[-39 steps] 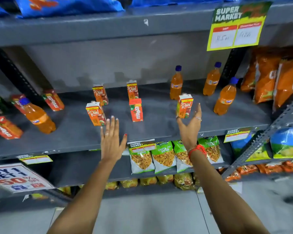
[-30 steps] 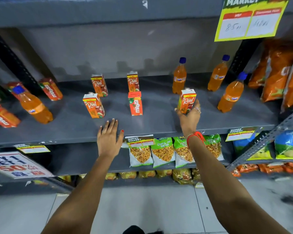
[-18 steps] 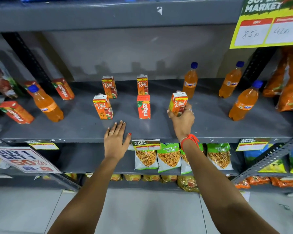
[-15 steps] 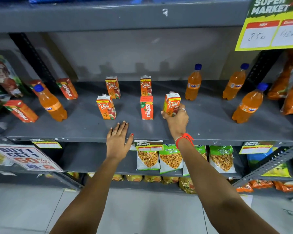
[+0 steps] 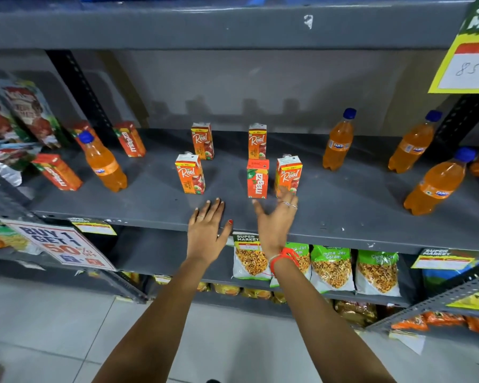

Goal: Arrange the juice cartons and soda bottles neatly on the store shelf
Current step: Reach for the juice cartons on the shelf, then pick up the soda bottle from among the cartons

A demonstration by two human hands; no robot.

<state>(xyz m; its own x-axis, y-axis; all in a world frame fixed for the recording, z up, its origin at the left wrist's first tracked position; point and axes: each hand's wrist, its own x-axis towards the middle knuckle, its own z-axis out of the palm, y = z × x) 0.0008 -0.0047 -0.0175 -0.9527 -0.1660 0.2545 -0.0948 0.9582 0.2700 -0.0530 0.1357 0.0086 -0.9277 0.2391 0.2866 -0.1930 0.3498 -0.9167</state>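
Orange juice cartons stand on the grey shelf (image 5: pixel 343 219): two Real cartons at the back (image 5: pixel 202 140) (image 5: pixel 257 140), and a Real carton (image 5: pixel 190 174), a Maaza carton (image 5: pixel 257 178) and another Real carton (image 5: pixel 288 174) in front. My right hand (image 5: pixel 277 219) is open just in front of that last carton, fingertips at its base. My left hand (image 5: pixel 206 228) lies flat and open on the shelf's front edge. Orange soda bottles stand at the left (image 5: pixel 104 161) and the right (image 5: pixel 339 139) (image 5: pixel 412 142) (image 5: pixel 437 182).
More Maaza cartons (image 5: pixel 130 139) (image 5: pixel 57 171) stand tilted at the far left beside snack bags (image 5: pixel 25 111). Green snack packets (image 5: pixel 332 269) hang on the shelf below. A promo sign (image 5: pixel 58 244) sticks out at the lower left. A yellow price tag (image 5: pixel 468 64) hangs at the top right.
My right hand carried the Real carton leftward, set it down beside the Maaza carton and let go. My left hand settled flat onto the shelf edge.
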